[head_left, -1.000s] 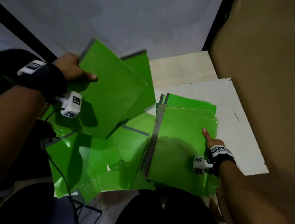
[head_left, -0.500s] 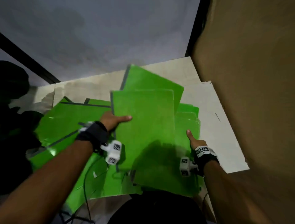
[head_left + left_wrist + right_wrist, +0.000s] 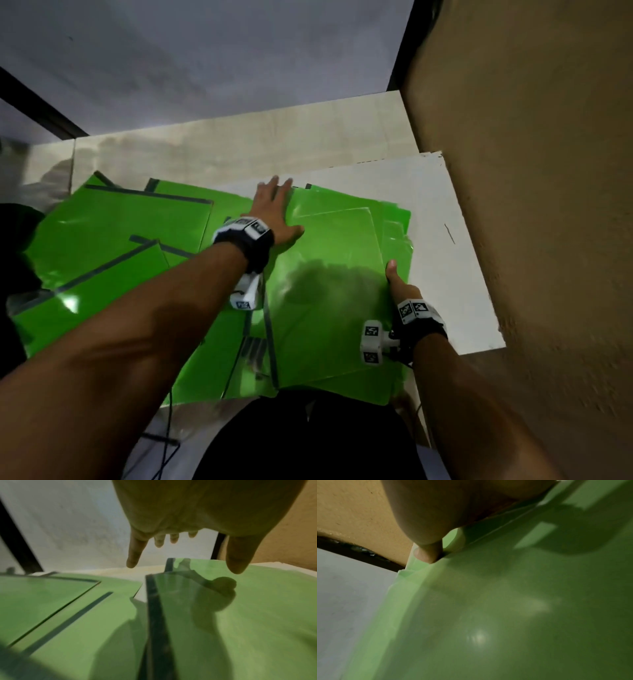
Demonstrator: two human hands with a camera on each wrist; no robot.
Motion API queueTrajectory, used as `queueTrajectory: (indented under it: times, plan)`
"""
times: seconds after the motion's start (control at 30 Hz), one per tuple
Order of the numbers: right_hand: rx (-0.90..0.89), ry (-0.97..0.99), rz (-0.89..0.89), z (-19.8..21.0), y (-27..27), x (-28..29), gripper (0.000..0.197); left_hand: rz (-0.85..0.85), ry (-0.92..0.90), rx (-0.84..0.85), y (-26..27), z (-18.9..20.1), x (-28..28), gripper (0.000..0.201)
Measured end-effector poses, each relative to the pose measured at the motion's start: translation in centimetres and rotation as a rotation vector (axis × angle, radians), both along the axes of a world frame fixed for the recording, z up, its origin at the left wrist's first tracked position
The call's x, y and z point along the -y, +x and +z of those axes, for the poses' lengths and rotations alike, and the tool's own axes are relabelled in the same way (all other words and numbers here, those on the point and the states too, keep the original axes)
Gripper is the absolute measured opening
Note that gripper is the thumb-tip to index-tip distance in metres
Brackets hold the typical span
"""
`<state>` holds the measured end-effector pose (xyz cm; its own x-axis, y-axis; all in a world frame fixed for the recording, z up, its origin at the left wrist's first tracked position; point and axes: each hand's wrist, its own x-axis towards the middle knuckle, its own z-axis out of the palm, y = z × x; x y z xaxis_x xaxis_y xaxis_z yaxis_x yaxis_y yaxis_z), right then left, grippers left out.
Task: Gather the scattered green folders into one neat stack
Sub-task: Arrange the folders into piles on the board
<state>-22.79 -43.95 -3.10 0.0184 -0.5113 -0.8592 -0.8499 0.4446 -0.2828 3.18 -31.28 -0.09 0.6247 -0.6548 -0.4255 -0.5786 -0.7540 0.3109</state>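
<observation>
Left hand (image 3: 274,212) flat, fingers spread, over stack (image 3: 329,291) far corner on white board (image 3: 445,274). Right hand (image 3: 399,286) thumb braces right edge; other fingers hidden. Loose folders (image 3: 113,240) left. Risk: glossy covers slipping, stack fanning.

We see head view from above, facing forward and down, stack (image 3: 329,294) at frame centre, wall (image 3: 531,171) at right. Our left wrist view sits low, close over folders (image 3: 68,615), facing along fingers (image 3: 135,550) at top centre. Our right wrist view sits closer still, skimming stack (image 3: 505,615), thumb (image 3: 426,555) at upper left. All three views share stack and wall.
</observation>
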Motion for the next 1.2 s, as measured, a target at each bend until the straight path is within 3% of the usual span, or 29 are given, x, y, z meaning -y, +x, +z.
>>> queueTrajectory:
  times: [0.1, 0.27, 0.37, 0.43, 0.6, 0.67, 0.77, 0.9, 1.0, 1.1, 1.2]
  plan:
    - [-0.009, -0.004, 0.036, -0.4, 0.0, 0.1, 0.098, -0.126, 0.147, 0.0, 0.7, -0.5, 3.2, 0.107]
    - [0.008, -0.008, 0.084, -0.3, -0.3, 0.0, 0.106, -0.058, 0.251, -0.062, 1.0, -0.5, 5.2, 0.089]
    - [0.021, -0.024, 0.095, -0.3, -0.2, 0.2, 0.1, -0.177, 0.184, 0.051, -1.6, -0.5, 5.5, 0.074]
    - [-0.002, -0.013, 0.107, -0.2, 0.0, 0.3, 0.101, -0.203, 0.139, 0.036, -3.5, -1.0, 5.2, 0.069]
    - [-0.007, -0.057, 0.092, -0.2, 0.3, 0.2, 0.091, -0.268, 0.128, 0.01, -3.4, -1.5, 3.7, 0.074]
    - [0.005, -0.078, 0.081, 0.0, 0.6, 0.3, 0.083, -0.2, 0.017, -0.053, -2.6, -1.2, 2.8, 0.078]
    - [0.004, -0.083, 0.047, 0.1, 1.1, 0.3, 0.073, 0.056, -0.155, -0.135, -1.7, -1.5, 1.0, 0.088]
    - [-0.009, -0.082, -0.038, 0.0, 1.3, 0.1, 0.066, 0.435, -0.229, -0.322, -2.6, -3.4, -1.3, 0.094]
    - [0.011, -0.068, -0.035, 0.1, 1.4, -0.2, 0.07, 0.541, -0.271, -0.44, -4.7, -4.4, -1.5, 0.092]
    - [0.023, -0.059, 0.025, 0.0, 1.4, -0.6, 0.088, 0.396, -0.202, -0.328, -5.3, -4.6, -1.1, 0.094]
    - [0.0, -0.085, 0.063, 0.0, 1.5, -0.4, 0.089, 0.194, -0.14, -0.258, -4.0, -4.2, -2.0, 0.086]
